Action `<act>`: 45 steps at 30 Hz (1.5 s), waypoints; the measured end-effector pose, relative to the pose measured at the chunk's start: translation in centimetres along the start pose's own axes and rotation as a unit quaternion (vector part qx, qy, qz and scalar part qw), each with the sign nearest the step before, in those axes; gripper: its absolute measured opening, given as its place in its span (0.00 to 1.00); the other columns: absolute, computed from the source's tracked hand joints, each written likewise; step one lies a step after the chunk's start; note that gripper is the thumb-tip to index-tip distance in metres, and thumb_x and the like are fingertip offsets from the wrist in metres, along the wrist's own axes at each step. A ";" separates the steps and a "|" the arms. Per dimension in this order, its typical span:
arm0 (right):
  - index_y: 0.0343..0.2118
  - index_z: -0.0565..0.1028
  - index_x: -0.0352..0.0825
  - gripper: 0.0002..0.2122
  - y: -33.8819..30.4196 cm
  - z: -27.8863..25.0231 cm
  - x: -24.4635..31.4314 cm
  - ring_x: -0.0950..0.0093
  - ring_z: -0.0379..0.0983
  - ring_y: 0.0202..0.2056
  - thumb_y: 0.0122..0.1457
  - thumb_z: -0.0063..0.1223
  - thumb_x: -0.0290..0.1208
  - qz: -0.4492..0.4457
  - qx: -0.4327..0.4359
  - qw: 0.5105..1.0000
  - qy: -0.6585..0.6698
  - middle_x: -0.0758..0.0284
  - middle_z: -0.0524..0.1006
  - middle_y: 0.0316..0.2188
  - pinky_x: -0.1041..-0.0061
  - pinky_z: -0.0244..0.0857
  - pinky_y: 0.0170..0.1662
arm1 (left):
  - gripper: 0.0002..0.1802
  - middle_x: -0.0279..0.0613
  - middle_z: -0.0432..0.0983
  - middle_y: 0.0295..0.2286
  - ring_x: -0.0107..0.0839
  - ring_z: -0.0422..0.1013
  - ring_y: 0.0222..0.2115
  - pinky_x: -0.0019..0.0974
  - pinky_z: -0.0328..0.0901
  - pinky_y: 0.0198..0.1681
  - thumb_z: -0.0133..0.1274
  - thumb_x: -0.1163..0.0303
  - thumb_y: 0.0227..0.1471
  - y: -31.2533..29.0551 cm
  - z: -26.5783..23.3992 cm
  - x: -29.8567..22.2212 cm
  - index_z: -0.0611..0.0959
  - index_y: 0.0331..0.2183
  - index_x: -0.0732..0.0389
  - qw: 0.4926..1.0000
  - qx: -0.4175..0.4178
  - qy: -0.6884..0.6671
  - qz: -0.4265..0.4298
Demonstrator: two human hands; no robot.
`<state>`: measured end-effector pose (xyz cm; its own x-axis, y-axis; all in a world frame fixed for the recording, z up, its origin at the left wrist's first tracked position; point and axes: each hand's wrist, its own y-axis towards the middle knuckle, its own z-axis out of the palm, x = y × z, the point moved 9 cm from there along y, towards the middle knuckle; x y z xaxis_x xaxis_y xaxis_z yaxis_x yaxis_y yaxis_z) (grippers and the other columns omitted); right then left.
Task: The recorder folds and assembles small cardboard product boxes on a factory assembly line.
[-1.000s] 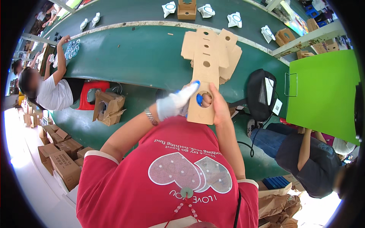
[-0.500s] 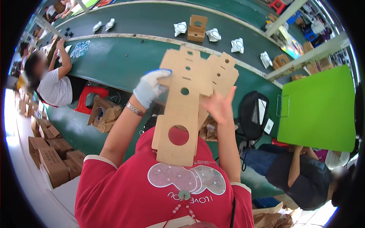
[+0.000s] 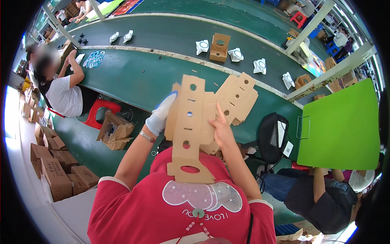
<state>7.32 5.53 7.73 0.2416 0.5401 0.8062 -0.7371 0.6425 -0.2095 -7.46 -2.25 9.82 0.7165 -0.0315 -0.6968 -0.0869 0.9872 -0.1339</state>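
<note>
An unfolded brown cardboard box blank [image 3: 195, 101], with round holes and short slots, is held up in front of my chest. My left hand [image 3: 161, 113], in a white glove with blue at the fingertips, grips its left edge, the fingers partly hidden behind it. At the right edge, my bare right hand [image 3: 222, 131] holds the board, thumb and a finger lying on its face. The near flap with a large round hole bends toward my shirt. More flat cardboard blanks [image 3: 240, 96] lie on the green table just beyond my right hand.
Along the conveyor belt [image 3: 162, 34] stand an open cardboard box [image 3: 219, 48] and several white-wrapped items [image 3: 236, 55]. A black bag [image 3: 273, 138] and a bright green board [image 3: 339, 124] are at right. One co-worker [image 3: 65, 95] sits at left, another [image 3: 321, 195] at right.
The blank has come nearer and its near flap has bent. My right hand, spread beside it before, now holds its right edge. The other blanks show lower, lying on the table.
</note>
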 end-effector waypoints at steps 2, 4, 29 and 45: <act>0.70 0.43 0.39 0.38 -0.4 0.9 0.5 0.69 0.52 0.66 0.56 0.37 0.11 -0.019 -0.002 0.999 -0.050 0.62 0.48 0.69 0.72 0.48 0.65 | 0.26 0.40 0.64 0.58 0.31 0.65 0.55 0.37 0.61 0.58 0.39 0.63 0.66 0.6 -1.7 0.9 0.63 0.61 0.62 0.996 -0.077 -0.033 -0.028; 0.70 0.43 0.41 0.37 -1.3 2.0 1.9 0.70 0.52 0.66 0.57 0.38 0.13 -0.025 0.023 0.994 -0.106 0.62 0.48 0.69 0.72 0.49 0.65 | 0.25 0.39 0.62 0.58 0.31 0.66 0.53 0.35 0.63 0.56 0.42 0.60 0.65 1.5 -1.2 0.5 0.67 0.58 0.63 0.982 -0.077 0.139 0.103; 0.39 0.78 0.32 0.13 -0.2 -3.6 3.8 0.76 0.71 0.50 0.68 0.42 0.35 -0.128 -0.067 0.947 -0.286 0.66 0.76 0.44 0.79 0.60 0.53 | 0.17 0.42 0.75 0.39 0.36 0.70 0.43 0.34 0.62 0.51 0.40 0.63 0.65 3.0 3.1 3.5 0.81 0.40 0.60 0.872 -0.140 0.456 0.110; 0.39 0.71 0.33 0.17 0.0 -2.9 -4.7 0.81 0.65 0.35 0.68 0.42 0.45 -0.031 -0.138 0.988 -0.060 0.72 0.71 0.30 0.79 0.61 0.42 | 0.20 0.38 0.77 0.39 0.22 0.71 0.41 0.26 0.66 0.45 0.59 0.67 0.56 -1.8 -2.9 3.6 0.76 0.49 0.62 0.906 -0.210 0.337 0.148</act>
<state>8.03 4.60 2.37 0.1911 0.4373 0.8788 -0.5194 0.8047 -0.2874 -6.78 -4.56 5.51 0.0464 -0.0029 -0.9989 -0.5638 0.8254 -0.0286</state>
